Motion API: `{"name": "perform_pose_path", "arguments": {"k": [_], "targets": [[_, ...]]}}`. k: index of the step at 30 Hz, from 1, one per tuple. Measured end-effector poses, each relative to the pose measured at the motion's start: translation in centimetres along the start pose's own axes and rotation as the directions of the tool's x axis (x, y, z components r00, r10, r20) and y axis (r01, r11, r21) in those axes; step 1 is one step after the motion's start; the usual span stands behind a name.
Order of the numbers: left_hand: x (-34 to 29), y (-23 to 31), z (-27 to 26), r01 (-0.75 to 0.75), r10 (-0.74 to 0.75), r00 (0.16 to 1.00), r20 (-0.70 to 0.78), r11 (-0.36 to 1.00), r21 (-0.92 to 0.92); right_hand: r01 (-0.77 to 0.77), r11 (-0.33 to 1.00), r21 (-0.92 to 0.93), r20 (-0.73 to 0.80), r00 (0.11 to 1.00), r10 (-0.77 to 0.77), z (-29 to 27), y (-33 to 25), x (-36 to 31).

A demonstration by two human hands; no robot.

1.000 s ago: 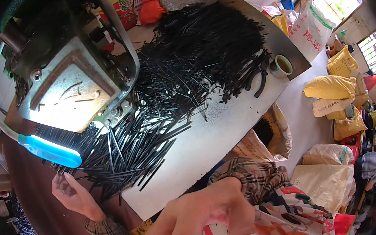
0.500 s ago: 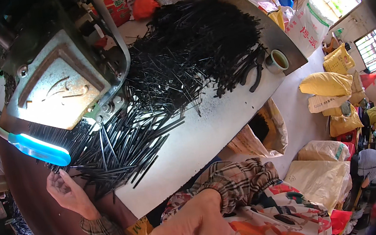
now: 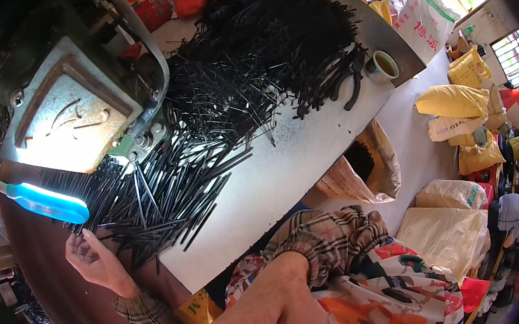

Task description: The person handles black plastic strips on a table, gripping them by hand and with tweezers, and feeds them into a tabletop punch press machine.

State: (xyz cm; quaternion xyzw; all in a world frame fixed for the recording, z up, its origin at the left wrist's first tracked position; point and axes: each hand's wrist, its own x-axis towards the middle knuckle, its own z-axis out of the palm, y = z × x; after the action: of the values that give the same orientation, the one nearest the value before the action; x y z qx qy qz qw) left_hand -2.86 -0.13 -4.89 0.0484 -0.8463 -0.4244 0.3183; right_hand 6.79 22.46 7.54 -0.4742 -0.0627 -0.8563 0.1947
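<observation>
Loose black rods (image 3: 173,191) lie crossed by the pale table's (image 3: 257,194) near-left corner; they look light, stiff and slightly slick, so a small bundle would be best gripped round its middle. The left hand (image 3: 96,260), half-curled, is nearest their left ends, while the right hand's (image 3: 262,322) fingertips are out of view; I cannot tell whether either holds anything. Beyond, a cup (image 3: 374,74) stands by the right edge.

Left hand (image 3: 97,262) half-curled beyond left edge of table (image 3: 247,195), near black strips (image 3: 164,195), grip unclear, right hand (image 3: 265,320) low in front of near edge, strips heaped toward far edge, cup (image 3: 371,72) at near right corner
</observation>
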Motion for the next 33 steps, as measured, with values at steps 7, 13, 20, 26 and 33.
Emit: {"name": "perform_pose_path", "arguments": {"k": [7, 13, 20, 26, 33], "targets": [[0.1, -0.2, -0.2, 0.005, -0.005, 1.000, -0.005, 1.000, 0.013, 0.049, 0.993, 0.107, 0.027, 0.998, -0.052, 0.8, 0.0, 0.6], [0.0, 0.3, 0.0, 0.062, -0.062, 0.998, 0.018, 0.997, 0.035, 0.177, 0.978, 0.111, 0.012, 0.984, -0.180, 0.9, 0.3, 0.7], [0.1, -0.1, -0.2, 0.032, -0.032, 0.999, 0.015, 0.999, 0.032, 0.180, 0.983, 0.030, 0.036, 0.983, -0.181, 0.8, 0.5, 0.4], [0.2, -0.7, -0.2, 0.034, -0.034, 0.999, 0.018, 0.999, -0.009, 0.145, 0.989, -0.013, 0.062, 0.988, -0.144, 0.8, 0.6, 0.2], [0.2, -0.6, -0.1, 0.006, -0.006, 1.000, 0.015, 1.000, 0.026, 0.200, 0.980, 0.004, 0.064, 0.978, -0.200, 0.9, 0.8, 0.2]]}}
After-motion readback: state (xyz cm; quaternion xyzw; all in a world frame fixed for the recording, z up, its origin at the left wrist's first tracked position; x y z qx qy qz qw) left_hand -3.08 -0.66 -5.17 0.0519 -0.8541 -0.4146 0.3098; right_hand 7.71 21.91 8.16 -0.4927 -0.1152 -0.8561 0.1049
